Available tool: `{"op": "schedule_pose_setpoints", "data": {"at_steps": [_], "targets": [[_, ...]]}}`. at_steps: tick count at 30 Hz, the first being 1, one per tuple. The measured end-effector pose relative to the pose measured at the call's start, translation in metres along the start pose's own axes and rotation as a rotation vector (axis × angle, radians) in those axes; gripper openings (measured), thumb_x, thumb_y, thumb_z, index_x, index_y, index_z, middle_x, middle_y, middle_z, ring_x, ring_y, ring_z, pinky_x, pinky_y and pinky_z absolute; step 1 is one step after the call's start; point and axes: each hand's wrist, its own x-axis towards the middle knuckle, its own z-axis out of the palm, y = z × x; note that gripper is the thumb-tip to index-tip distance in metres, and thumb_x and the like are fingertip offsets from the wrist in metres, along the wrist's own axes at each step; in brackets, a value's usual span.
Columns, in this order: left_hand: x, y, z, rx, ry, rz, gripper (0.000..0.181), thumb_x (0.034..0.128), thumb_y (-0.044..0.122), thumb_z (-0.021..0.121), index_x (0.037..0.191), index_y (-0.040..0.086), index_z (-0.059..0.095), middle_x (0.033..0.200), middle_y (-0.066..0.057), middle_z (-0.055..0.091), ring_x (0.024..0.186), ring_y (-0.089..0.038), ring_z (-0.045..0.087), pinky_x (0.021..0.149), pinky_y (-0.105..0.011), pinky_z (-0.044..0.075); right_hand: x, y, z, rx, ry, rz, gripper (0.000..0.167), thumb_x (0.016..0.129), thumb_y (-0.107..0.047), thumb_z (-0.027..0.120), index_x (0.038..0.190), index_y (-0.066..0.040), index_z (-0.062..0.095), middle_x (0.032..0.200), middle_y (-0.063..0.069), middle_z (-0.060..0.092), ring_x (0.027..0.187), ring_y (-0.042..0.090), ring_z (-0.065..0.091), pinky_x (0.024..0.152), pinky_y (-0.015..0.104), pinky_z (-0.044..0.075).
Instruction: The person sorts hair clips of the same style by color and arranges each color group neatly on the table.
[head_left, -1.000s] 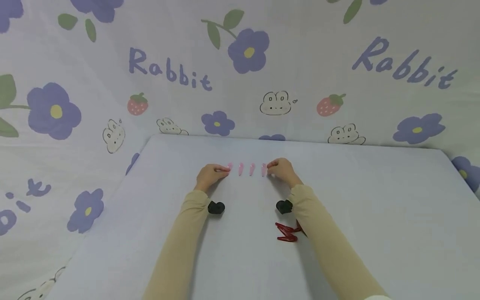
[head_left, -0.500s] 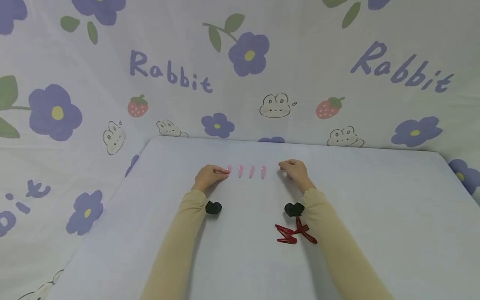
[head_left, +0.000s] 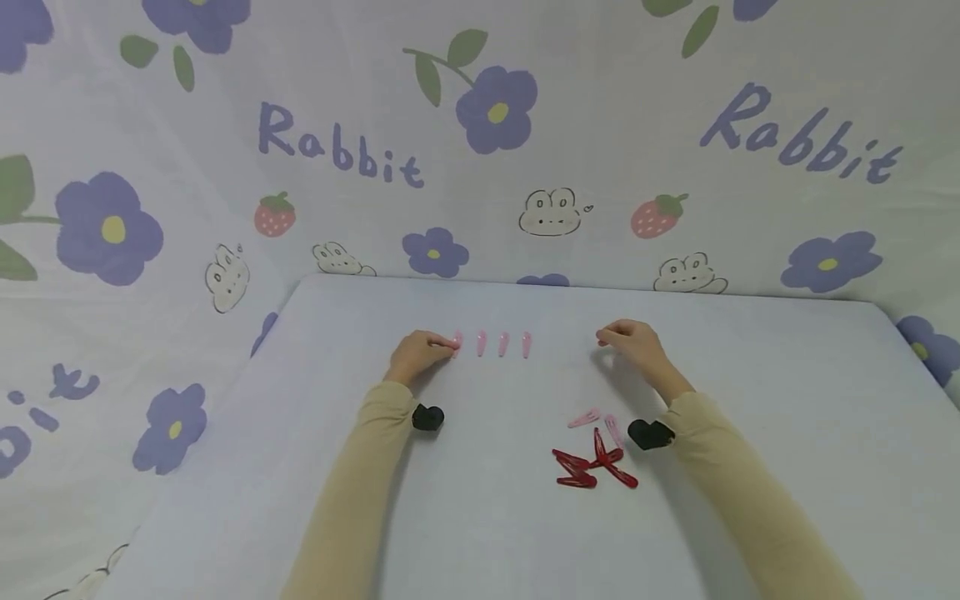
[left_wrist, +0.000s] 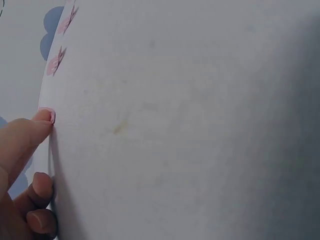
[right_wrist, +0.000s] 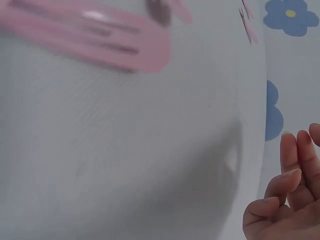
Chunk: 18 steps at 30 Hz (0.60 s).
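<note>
At the left end of a short row of pink hair clips, my left hand (head_left: 414, 355) pinches the end clip (head_left: 457, 340) between thumb and finger. The left wrist view shows the same hand (left_wrist: 20, 150) with the clip (left_wrist: 52, 115) at its fingertips, partly covered. Several pink clips make up the row, among them one at its right end (head_left: 527, 344). My right hand (head_left: 639, 348) hovers to the right of the row, fingers loosely bent and holding nothing. In the right wrist view, this hand (right_wrist: 287, 200) is empty too.
Two loose pink clips (head_left: 583, 418) (head_left: 613, 430) lie below the right hand, beside the right wrist's black device (head_left: 651, 434). Several red clips (head_left: 574, 480) lie just nearer on the white table (head_left: 480, 517). A patterned cloth (head_left: 360, 225) hangs behind.
My right hand has moved right, away from the row's right end. Two loose pink clips, hidden before, are in sight, and the red clips are uncovered. The left hand stays at its clip.
</note>
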Motion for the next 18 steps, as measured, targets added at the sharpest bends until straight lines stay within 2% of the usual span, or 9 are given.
{"op": "schedule_pose_setpoints", "data": {"at_steps": [7, 15, 18], "targets": [[-0.003, 0.000, 0.002, 0.021, 0.024, -0.015, 0.025, 0.0775, 0.035, 0.068, 0.097, 0.020, 0.072, 0.099, -0.003, 0.063, 0.089, -0.020, 0.055, 0.073, -0.034, 0.041, -0.014, 0.000, -0.014, -0.041, -0.017, -0.052, 0.034, 0.090, -0.025, 0.053, 0.099, 0.007, 0.060, 0.093, 0.015, 0.063, 0.094, 0.026, 0.046, 0.077, 0.037, 0.037], [-0.003, 0.000, 0.002, 0.024, 0.038, -0.012, 0.025, 0.0778, 0.036, 0.068, 0.097, 0.021, 0.072, 0.102, -0.003, 0.063, 0.089, -0.021, 0.055, 0.073, -0.035, 0.041, -0.031, 0.001, -0.021, -0.024, -0.061, -0.112, 0.039, 0.089, -0.033, 0.054, 0.099, 0.004, 0.062, 0.089, 0.009, 0.064, 0.096, 0.027, 0.050, 0.082, 0.049, 0.035], [-0.002, 0.000, 0.003, 0.017, 0.043, -0.010, 0.024, 0.0786, 0.036, 0.067, 0.097, 0.021, 0.071, 0.101, -0.002, 0.063, 0.090, -0.021, 0.055, 0.073, -0.034, 0.041, -0.040, 0.006, -0.021, -0.068, -0.082, -0.130, 0.037, 0.089, -0.033, 0.055, 0.097, 0.002, 0.063, 0.088, 0.008, 0.064, 0.093, 0.026, 0.051, 0.079, 0.046, 0.037]]}}
